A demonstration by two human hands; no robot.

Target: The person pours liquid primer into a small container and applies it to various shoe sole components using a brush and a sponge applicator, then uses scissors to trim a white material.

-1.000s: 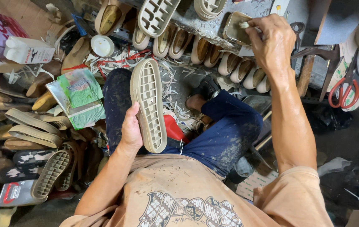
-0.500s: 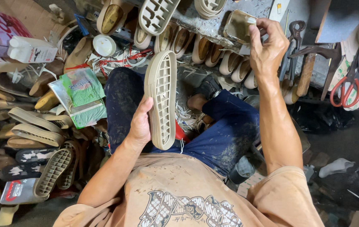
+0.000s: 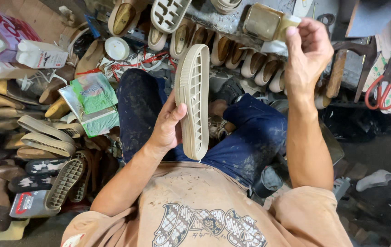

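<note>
My left hand grips a beige rubber shoe sole by its edge, held upright over my lap with its ribbed inner side facing me. My right hand is raised at the upper right and holds a brownish glue-stained jar by its end, fingers closed around it. The jar hangs in front of a shelf lined with more soles. I sit cross-legged in dark blue stained trousers.
Rows of beige soles fill the shelf ahead. Stacked soles and shoe parts pile up at the left, beside a green packet and a white bottle. Red-handled scissors hang at the right.
My right hand has lifted the jar off the shelf and drawn it towards me. My left hand has raised the sole higher and tilted it more upright.
</note>
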